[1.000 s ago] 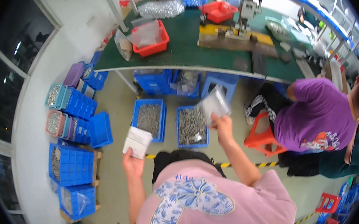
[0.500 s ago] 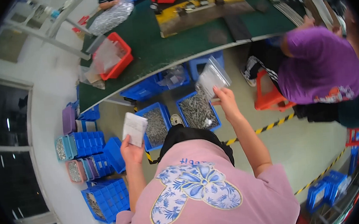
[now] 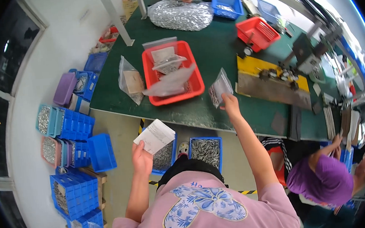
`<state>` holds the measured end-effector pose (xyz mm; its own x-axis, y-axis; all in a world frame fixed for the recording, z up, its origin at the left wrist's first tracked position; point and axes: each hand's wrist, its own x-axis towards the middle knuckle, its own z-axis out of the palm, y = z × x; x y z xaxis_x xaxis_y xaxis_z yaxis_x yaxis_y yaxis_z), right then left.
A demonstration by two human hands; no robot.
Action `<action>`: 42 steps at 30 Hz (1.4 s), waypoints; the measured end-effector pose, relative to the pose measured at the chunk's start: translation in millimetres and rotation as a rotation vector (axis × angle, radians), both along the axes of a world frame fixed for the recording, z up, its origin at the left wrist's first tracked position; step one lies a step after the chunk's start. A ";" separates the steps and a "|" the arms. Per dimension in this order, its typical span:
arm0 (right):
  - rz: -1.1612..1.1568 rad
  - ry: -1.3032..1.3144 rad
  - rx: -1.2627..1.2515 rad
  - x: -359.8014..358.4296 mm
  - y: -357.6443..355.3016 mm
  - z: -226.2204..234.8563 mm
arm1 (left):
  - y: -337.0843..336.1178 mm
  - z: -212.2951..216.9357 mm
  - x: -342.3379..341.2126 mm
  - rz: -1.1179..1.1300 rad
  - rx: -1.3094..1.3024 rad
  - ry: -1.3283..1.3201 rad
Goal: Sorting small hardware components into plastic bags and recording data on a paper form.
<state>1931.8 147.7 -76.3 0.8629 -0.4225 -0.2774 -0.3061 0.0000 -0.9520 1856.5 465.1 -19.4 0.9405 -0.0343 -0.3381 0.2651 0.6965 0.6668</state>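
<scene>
Right hand (image 3: 231,106) pinching a zip-top bag (image 3: 220,88), I have swung from above the blue parts bin (image 3: 206,152) to the green table (image 3: 217,53). My left hand (image 3: 143,160) still grips white paper slips (image 3: 155,136).

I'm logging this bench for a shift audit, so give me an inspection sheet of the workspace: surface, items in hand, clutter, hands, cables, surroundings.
Surface: green tabletop, partly covered.
Items in hand: white papers; clear zip bag, contents too small to identify.
Clutter: red basket holding bags; silvery bundle farther back.
Hands: left hand holds the papers, right hand the bag.
Cables: nothing seen clearly; the crowded right edge is hard to read.
Surroundings: blue bin of metal pieces on the floor; stacked blue crates at left; person in purple at right.
</scene>
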 end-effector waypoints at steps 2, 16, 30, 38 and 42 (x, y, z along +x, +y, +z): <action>-0.012 0.034 -0.065 54.0 1.4 -14.6 | 5.1 0.4 18.9 0.022 0.015 -0.021; 0.357 -0.368 -0.025 103.0 17.0 86.0 | -2.4 63.6 150.7 -0.393 0.568 -0.499; 0.001 -0.306 -0.105 74.6 15.5 138.8 | -57.9 41.7 341.6 -0.374 1.433 -1.116; -0.170 -0.045 -0.020 -23.4 7.7 90.9 | -74.5 11.2 397.8 -0.540 1.989 -1.186; 0.030 0.066 -0.514 -76.5 -8.9 18.4 | -89.3 -1.6 403.3 -0.649 1.934 -1.160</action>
<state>1855.2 138.7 -57.9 0.8646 -0.4934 -0.0947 -0.3578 -0.4724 -0.8055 2259.8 375.9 -20.9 0.6947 -0.7070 0.1323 -0.7182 -0.6716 0.1823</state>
